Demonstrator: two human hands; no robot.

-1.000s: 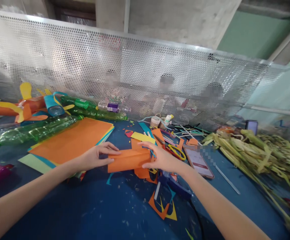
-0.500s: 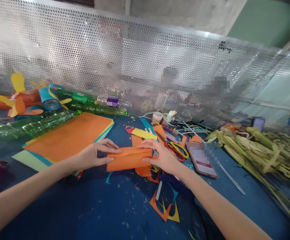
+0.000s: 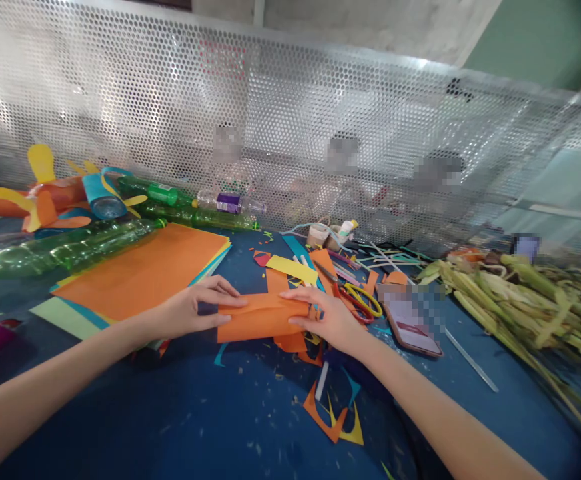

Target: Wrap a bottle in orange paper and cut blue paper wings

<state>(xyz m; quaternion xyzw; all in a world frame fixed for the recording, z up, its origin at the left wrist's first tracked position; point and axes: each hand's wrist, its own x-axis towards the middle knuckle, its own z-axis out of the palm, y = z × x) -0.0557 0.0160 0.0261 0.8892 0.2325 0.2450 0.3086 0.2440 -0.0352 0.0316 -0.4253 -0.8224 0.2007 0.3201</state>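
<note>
paper [image 3: 263, 317]: pinched at both ends, kept folded flat
left hand [image 3: 193, 310]: thumb under, fingers on top
right hand [image 3: 327, 319]: same pinch

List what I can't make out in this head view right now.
- Phone screen: pixelated, unreadable.
- Folded orange paper: both ends covered by the left hand and right hand; its underside faces the table.
- Scissors: blades lost under paper scraps.
- People behind the mesh screen: only vague shapes show through the holes.
- Stalks: cut off by the right edge.
</note>
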